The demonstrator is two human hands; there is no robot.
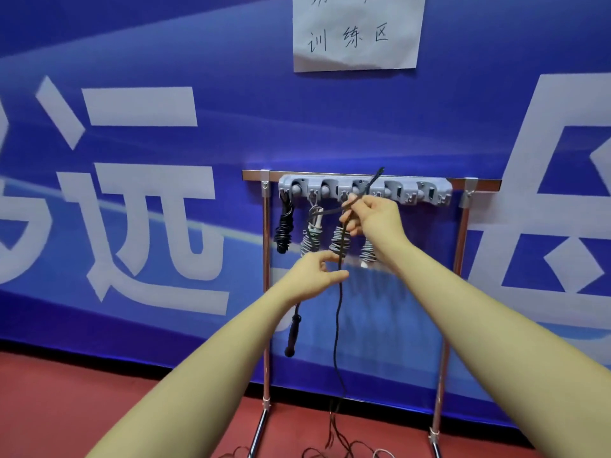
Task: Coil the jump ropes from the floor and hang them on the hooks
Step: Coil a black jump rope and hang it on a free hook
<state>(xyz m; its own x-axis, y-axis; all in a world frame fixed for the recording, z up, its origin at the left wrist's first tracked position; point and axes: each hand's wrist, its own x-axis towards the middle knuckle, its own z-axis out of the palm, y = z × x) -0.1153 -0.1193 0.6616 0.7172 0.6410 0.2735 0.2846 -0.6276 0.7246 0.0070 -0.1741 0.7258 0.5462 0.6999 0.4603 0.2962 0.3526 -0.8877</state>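
My right hand [373, 216] pinches a black jump rope [338, 325] just below the grey hook rail [363, 190]; a handle end sticks up past the rail. My left hand [314, 276] holds the same rope lower down, thumb and fingers around the cord. A black handle [292, 335] dangles under my left wrist. The cord runs down to the red floor, where loose loops lie. Coiled ropes hang on the rail: a black one [284, 229], a grey one [312, 239], another grey one [339, 242], and one [367, 251] partly hidden behind my right wrist.
The rail sits on a metal stand [266, 292] with two legs, set against a blue banner wall. A paper sign [357, 31] is taped above. Two hooks [429, 193] at the rail's right end carry nothing. More cord [330, 447] lies on the floor by the stand's feet.
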